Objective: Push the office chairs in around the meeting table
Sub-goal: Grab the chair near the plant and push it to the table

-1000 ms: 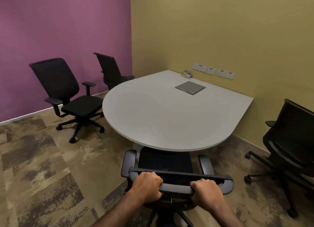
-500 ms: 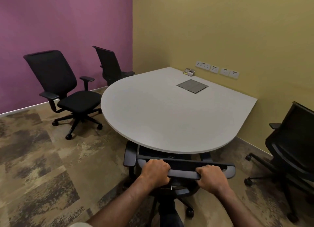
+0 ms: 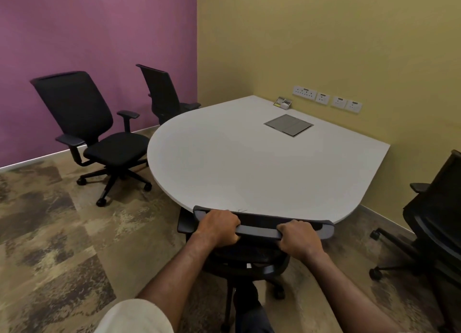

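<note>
Both hands, the left hand (image 3: 219, 226) and the right hand (image 3: 300, 239), keep a tight closed grip on the top bar of the near black mesh office chair (image 3: 262, 226). A second ago its seat showed; now it hides under the round white surface (image 3: 249, 163). This chair looks done. Black chairs at 10 o'clock (image 3: 94, 130), 11 o'clock (image 3: 164, 95) and 3 o'clock (image 3: 434, 215) stand apart, waiting.

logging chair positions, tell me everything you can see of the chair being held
The held chair is black, with a dark plastic top rail, armrests and a wheeled base. It stands upright, pushed in at the rounded end of the white table, seat hidden beneath. The left hand and right hand each grip the rail.
</note>
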A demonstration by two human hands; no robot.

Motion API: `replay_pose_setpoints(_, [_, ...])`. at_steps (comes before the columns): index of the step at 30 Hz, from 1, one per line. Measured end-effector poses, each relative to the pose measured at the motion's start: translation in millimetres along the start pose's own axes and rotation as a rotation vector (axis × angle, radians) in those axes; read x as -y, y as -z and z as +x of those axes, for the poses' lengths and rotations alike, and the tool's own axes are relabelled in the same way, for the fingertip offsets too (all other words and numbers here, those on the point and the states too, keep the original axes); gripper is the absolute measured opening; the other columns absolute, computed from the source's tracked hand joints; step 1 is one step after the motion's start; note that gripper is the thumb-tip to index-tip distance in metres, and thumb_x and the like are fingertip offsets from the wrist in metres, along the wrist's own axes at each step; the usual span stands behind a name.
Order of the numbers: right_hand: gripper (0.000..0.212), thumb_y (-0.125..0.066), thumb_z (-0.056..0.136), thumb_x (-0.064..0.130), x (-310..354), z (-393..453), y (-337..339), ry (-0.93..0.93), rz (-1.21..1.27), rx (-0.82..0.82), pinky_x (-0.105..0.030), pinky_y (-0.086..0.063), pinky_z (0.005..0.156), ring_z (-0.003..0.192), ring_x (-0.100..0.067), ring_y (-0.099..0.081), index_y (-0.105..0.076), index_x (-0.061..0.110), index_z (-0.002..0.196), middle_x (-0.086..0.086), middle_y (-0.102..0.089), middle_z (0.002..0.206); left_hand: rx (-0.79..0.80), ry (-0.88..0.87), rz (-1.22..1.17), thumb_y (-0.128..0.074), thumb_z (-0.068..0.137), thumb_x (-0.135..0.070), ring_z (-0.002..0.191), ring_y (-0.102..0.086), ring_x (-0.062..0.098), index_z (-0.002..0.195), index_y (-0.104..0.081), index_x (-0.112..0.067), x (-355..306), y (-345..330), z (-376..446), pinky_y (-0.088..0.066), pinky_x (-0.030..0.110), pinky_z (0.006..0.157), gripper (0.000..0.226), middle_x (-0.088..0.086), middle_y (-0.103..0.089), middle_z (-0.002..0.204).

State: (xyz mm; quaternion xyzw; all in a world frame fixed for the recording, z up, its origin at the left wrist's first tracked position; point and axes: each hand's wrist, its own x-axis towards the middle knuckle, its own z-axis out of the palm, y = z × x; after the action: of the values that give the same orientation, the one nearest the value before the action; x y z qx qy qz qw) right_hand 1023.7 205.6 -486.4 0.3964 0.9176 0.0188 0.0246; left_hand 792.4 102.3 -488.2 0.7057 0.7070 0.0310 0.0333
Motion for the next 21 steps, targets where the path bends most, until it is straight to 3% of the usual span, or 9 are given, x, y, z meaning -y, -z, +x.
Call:
replay_pose_setpoints(10, [0.015,-0.052,0.082,0.033,3.0,56.1,-8.7,0.009,0.018,-0.015,-0.039,-0.056,0.066,0.067,-0.027,-0.065,-0.060,0.022,0.077,0.000,-0.068,0.073,0.029,-0.058,0.087,-0.056,0.077,-0.038,0.064,-0.051,0.020,0.067,-0.048,-0.027,49.3,2.9,55.7,-0.036,0.033,0.062,0.016,-0.008,-0.051,0.067])
replay_pose_setpoints(13, [0.013,-0.053,0.080,0.033,-2.4,58.2,-7.4,0.001,-0.005,0.020,-0.036,-0.053,0.063,0.067,-0.028,-0.065,-0.056,0.022,0.074,-0.001,-0.068,0.074,0.035,-0.073,0.081,-0.053,0.074,-0.041,0.068,-0.059,0.024,0.071,-0.051,-0.027,48.0,0.3,59.9,-0.036,0.033,0.062,0.014,-0.004,-0.060,0.073])
replay_pose_setpoints(17, [0.015,-0.056,0.078,0.035,-5.0,56.0,-2.0,-0.015,0.001,0.044,-0.034,-0.046,0.059,0.067,-0.029,-0.064,-0.053,0.022,0.070,0.000,-0.067,0.072,0.043,-0.070,0.058,-0.054,0.075,-0.041,0.063,-0.051,0.019,0.071,-0.052,-0.028,44.5,1.5,61.4,-0.037,0.033,0.063,0.013,-0.006,-0.056,0.070])
replay_pose_setpoints(21, [0.017,-0.056,0.077,0.037,-3.5,55.9,-0.1,-0.035,0.010,0.075,-0.033,-0.043,0.057,0.064,-0.027,-0.063,-0.053,0.022,0.068,0.000,-0.065,0.069,0.074,-0.043,0.062,-0.054,0.075,-0.041,0.072,-0.063,0.022,0.076,-0.061,-0.027,44.7,1.2,60.0,-0.040,0.033,0.064,0.015,-0.002,-0.068,0.079])
